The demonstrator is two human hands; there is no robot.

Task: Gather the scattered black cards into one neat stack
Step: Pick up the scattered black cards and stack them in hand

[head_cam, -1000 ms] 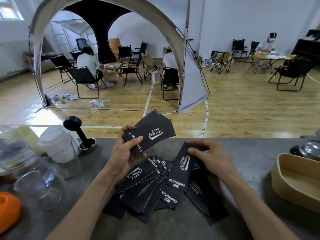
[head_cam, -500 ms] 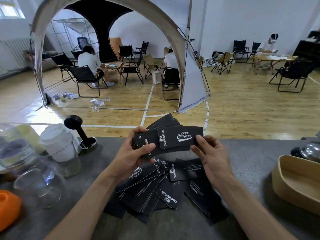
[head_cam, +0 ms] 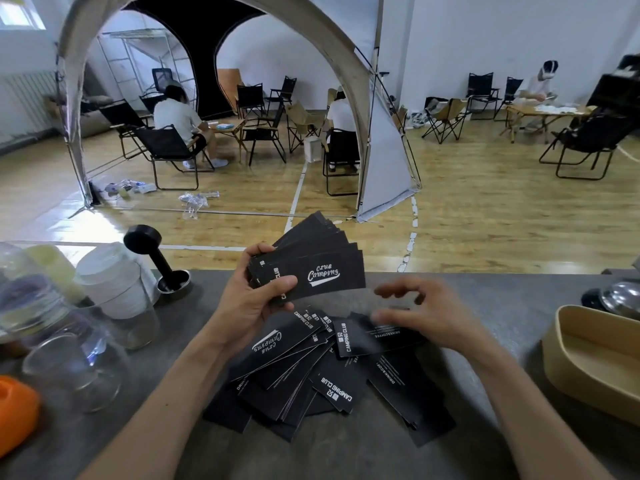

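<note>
Head view: a tan tray [head_cam: 588,362] is seen at right, its contents unclear; a glass jar [head_cam: 117,299] holds white lids. One fanned black card bundle [head_cam: 311,268] is gripped by the left hand [head_cam: 249,303]. The blurred right hand [head_cam: 426,313], fingers loosely bent, hovers over the scattered cards [head_cam: 311,368], apparently holding nothing. Grey counter [head_cam: 485,292], wooden-floored hall.

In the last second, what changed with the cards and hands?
The right hand lifted one card onto the bundle gripped by the left hand, let go, and is dropping back toward the pile, blurred. The left hand's grip, the pile and the tray stayed put.
</note>
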